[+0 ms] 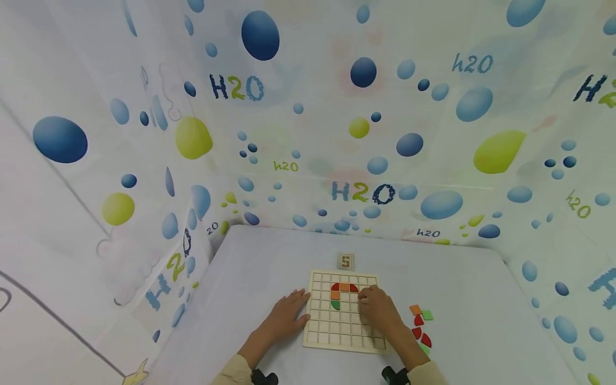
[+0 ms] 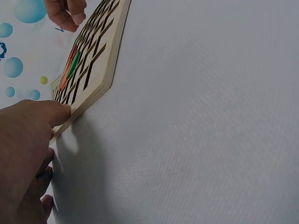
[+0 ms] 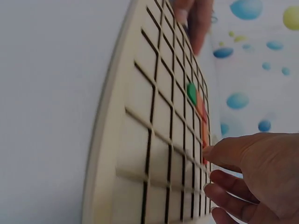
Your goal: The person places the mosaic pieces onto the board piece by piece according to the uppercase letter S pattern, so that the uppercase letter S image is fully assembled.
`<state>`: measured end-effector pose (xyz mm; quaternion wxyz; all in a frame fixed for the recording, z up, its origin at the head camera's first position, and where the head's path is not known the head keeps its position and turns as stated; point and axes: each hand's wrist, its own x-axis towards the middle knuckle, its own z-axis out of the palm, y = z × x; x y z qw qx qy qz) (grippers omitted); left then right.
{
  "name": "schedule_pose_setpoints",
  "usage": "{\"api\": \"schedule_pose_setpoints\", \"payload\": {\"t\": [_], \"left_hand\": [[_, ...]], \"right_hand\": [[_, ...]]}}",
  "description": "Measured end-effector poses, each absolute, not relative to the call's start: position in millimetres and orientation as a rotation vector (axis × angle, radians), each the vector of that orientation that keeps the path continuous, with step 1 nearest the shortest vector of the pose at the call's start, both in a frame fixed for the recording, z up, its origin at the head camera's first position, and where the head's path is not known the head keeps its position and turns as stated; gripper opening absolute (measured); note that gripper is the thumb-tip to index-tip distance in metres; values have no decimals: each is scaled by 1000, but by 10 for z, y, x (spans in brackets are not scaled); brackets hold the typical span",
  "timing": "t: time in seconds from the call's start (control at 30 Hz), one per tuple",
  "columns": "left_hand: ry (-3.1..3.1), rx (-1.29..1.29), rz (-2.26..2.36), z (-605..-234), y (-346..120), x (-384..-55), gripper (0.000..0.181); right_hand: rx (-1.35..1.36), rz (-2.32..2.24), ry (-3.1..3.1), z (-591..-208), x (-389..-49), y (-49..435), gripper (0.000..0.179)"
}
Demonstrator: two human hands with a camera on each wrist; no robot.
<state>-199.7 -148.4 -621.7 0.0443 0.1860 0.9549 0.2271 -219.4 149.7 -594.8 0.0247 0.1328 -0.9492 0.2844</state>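
Observation:
A wooden grid board (image 1: 321,331) lies on the table. Set in its upper cells are a red quarter-round piece (image 1: 335,287), an orange square (image 1: 344,287), another red piece (image 1: 353,288), a second orange square (image 1: 335,295) and a green rounded piece (image 1: 335,305). My left hand (image 1: 287,314) rests by the board's left edge, fingers extended, thumb (image 2: 60,113) touching the rim. Over the upper right cells is my right hand (image 1: 377,306), its thumb tip (image 3: 208,152) right at the red piece on the row's end. Its other fingers are loosely bent, with nothing visible between them.
Just beyond the board lies a small card (image 1: 345,261) with a brown 5- or S-like figure. Loose pieces are scattered right of the board, among them an orange square (image 1: 416,309), a green one (image 1: 427,315) and several red ones (image 1: 416,333). A bubble-printed curtain (image 1: 308,133) hangs behind.

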Motion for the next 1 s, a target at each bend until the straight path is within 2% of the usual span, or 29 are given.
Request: {"api": "schedule_pose_setpoints", "payload": {"t": [0.17,0.37,0.47,0.73,1.0], "left_hand": [[2915,578,700,-6233,-1492,-2004,62],[2918,569,690,-6231,-1490,-2010,63],[2918,568,689,-6224,-1489,-2013,62],[2915,545,697,-6232,-1483,-2013,62],[2917,551,704,-6237,-1477,-2009,62]], "right_hand": [[248,912,-2950,-5920,-2214,1880,12],[62,836,-3025,-5943,-2222,2340,36],[-39,763,-3083,-5954,-2213,2490,42],[-13,767,-3085,-6044,-2260,2550,23],[8,864,-3011,-6113,-2275,2492,27]]}}
